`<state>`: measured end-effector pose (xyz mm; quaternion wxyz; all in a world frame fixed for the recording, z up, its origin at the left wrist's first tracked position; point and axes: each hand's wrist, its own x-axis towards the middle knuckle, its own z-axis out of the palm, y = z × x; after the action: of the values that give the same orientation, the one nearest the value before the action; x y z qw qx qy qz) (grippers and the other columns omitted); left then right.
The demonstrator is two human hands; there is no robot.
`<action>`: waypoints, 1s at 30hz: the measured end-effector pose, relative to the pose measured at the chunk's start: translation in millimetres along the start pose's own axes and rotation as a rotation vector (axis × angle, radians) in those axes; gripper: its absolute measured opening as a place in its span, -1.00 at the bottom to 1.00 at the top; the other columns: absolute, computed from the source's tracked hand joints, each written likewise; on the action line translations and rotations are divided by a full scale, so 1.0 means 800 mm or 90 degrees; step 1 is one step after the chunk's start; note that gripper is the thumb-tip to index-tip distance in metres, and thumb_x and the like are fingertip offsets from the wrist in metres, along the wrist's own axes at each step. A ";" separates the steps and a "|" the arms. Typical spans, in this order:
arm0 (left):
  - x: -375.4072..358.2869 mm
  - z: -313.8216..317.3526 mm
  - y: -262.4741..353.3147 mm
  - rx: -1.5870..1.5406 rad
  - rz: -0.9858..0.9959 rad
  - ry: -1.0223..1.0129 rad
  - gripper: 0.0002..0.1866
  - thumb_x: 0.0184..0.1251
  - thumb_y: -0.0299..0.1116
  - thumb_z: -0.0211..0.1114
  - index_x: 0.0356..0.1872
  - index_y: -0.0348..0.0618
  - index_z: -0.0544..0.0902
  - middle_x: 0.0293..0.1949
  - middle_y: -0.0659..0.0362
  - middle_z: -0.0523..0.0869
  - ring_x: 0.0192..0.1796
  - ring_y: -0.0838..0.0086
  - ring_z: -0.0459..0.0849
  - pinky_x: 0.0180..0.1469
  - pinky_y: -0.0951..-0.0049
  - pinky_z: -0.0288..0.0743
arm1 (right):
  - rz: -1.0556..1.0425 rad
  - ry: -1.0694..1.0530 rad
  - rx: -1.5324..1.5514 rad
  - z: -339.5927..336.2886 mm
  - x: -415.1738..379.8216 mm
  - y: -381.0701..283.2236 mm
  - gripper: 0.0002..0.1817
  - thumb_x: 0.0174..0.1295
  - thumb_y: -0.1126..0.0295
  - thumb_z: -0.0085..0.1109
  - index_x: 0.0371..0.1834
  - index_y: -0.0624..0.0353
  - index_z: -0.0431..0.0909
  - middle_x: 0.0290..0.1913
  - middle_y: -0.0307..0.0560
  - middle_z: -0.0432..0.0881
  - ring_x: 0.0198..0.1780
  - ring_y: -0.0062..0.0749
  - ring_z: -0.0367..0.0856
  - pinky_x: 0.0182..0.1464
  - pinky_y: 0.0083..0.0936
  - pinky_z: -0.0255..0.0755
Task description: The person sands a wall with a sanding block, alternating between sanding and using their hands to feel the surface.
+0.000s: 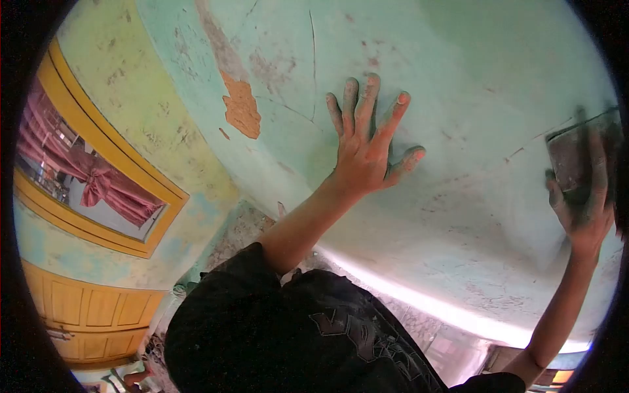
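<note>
My left hand [367, 147] lies against the pale green wall [458, 78] with its fingers spread and dusty tips. It holds nothing. At the far right, my right hand [586, 209] presses a dark grey, rectangular sheet of sandpaper [569, 157] to the same wall. Dust coats these fingers, which lie stretched over the sheet; its outer edge fades into the dark rim of the view. Scuffs and thin cracks mark the painted surface around both hands. Left of my left hand, a flaked patch [241, 108] shows bare orange-brown material.
On the left, a yellow-framed window [141, 245] with a tied pink curtain [98, 180] is set in a yellow-green wall. Below it is a yellow panelled wooden door [92, 304]. Debris-strewn floor [246, 229] shows beyond my dark shirt [282, 334].
</note>
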<state>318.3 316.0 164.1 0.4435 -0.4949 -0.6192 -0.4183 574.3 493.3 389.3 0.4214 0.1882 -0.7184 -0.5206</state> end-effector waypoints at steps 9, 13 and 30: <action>-0.033 0.005 0.008 -0.048 -0.054 -0.029 -0.15 0.22 0.09 0.24 0.43 -0.12 0.15 0.41 -0.40 -0.10 0.42 -0.44 -0.17 0.28 -0.47 -0.33 | 0.092 -0.041 -0.044 -0.008 -0.029 0.001 -0.06 0.06 -0.37 0.05 0.42 -0.02 0.19 0.41 0.19 0.05 0.34 0.05 0.20 0.20 0.15 0.24; -0.080 0.005 0.000 -0.036 -0.049 -0.045 -0.14 0.23 0.06 0.24 0.43 -0.19 0.11 0.42 -0.35 -0.08 0.44 -0.36 -0.14 0.34 -0.34 -0.19 | 0.090 -0.009 0.037 -0.014 -0.032 0.004 -0.03 0.03 -0.36 0.13 0.42 0.03 0.21 0.41 0.20 -0.01 0.36 0.18 0.09 0.17 0.19 0.28; -0.136 -0.037 -0.156 -0.100 -0.338 0.199 -0.25 0.43 -0.01 0.07 0.38 -0.36 0.03 0.38 -0.21 0.09 0.46 0.07 0.05 0.43 0.08 -0.06 | 0.252 -0.009 -0.010 -0.028 -0.073 -0.017 -0.04 0.13 -0.27 0.11 0.44 0.15 0.08 0.37 0.34 0.00 0.38 0.23 0.14 0.17 0.02 0.42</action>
<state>212.3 241.1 57.1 0.3694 -0.2784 -0.6168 -0.6369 623.5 516.6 355.5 0.5116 0.0362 -0.7402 -0.4348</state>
